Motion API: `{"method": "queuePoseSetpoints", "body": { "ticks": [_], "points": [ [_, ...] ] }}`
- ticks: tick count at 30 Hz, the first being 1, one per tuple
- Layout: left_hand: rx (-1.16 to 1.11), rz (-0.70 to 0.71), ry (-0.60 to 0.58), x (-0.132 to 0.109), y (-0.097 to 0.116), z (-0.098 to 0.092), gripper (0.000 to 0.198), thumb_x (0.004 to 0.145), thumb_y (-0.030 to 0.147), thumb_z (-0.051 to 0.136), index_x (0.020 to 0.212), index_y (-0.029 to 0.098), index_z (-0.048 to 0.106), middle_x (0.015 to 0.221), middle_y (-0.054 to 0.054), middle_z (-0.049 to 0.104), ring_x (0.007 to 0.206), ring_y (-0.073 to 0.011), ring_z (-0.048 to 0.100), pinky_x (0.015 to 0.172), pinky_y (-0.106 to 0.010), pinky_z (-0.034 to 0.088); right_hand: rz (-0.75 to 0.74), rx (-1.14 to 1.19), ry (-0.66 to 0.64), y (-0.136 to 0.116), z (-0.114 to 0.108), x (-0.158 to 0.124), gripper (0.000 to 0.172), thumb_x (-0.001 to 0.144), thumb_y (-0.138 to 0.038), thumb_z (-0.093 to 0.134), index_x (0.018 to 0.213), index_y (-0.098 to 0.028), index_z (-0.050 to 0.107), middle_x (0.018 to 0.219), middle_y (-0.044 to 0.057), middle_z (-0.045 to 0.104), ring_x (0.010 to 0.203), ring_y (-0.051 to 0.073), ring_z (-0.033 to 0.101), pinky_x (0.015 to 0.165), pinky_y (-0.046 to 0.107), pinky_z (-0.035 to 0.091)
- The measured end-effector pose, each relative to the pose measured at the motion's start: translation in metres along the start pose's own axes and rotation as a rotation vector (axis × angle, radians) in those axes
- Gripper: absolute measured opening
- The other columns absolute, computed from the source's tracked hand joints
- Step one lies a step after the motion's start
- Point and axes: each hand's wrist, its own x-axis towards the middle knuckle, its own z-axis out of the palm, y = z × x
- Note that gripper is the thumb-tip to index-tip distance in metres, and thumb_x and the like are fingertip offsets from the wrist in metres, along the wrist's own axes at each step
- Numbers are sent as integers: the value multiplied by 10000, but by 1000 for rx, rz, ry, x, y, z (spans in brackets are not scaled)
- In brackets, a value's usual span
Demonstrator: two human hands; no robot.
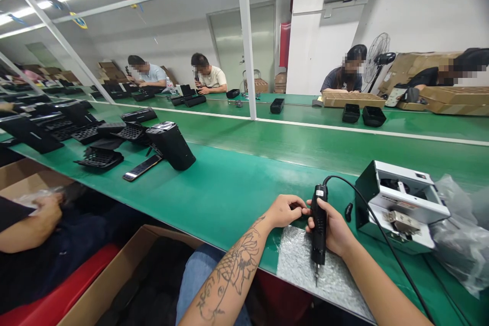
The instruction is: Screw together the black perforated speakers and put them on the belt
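Note:
My right hand (pixel 336 229) is wrapped round a black electric screwdriver (pixel 319 224), its bit pointing down toward the table's near edge. A black cable runs from the top of the tool to the right. My left hand (pixel 284 210) is closed in a pinch right beside the screwdriver's body. What its fingertips hold, if anything, is hidden. Under the tool lies a silvery foam sheet (pixel 294 257) at the edge of the green table (pixel 229 183). A small black part (pixel 348 212) lies to the right of my right hand.
On the right stand a white-and-black screw feeder (pixel 405 204) and clear plastic bags (pixel 464 234). To the left are a tilted black case (pixel 171 145), a phone (pixel 142 167) and black housings. Below is an open carton (pixel 110 275). Several people sit around the tables.

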Motion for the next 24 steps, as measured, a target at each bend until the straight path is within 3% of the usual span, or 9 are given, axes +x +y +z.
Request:
{"method": "queuePoseSetpoints", "body": {
  "ticks": [24],
  "points": [
    [-1,0,-4,-1,-1,0,299,798,147,571,967,124,817,884,-39,784,758,-133,643,707,-224,483,8,16,-8,0,-1,0,289,929,-402,690,1107,-174,680,933,83,782,514,151,610,548,371,605]
  ]
}}
